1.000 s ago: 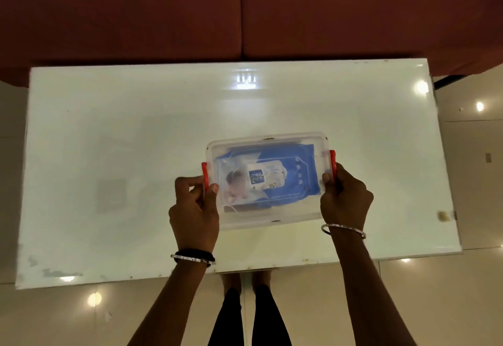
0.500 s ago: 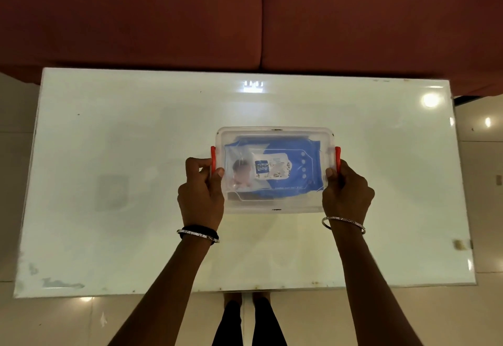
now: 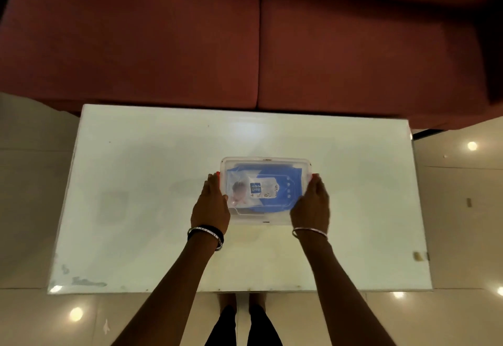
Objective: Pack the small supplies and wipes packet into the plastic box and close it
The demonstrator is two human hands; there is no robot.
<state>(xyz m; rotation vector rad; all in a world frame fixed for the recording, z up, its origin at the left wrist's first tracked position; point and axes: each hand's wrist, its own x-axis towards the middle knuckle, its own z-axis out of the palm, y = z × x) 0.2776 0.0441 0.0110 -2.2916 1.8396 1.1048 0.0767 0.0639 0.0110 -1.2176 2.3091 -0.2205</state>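
A clear plastic box (image 3: 265, 163) with its lid on rests on the white table (image 3: 136, 182), near the middle. Through the lid I see the blue wipes packet (image 3: 275, 182) with its white label. Small red clips show at the box's two short ends, mostly covered by my fingers. My left hand (image 3: 211, 204) presses against the box's left end and my right hand (image 3: 311, 204) against its right end. Both hands grip the box. Any small supplies under the packet are hidden.
A dark red sofa (image 3: 245, 35) runs along the far edge of the table. Glossy tiled floor (image 3: 462, 209) surrounds the table. My legs (image 3: 242, 324) stand at the near table edge.
The box has been pushed away from me toward the table's middle, with both hands staying on its ends. The camera view has tilted up, showing more sofa.
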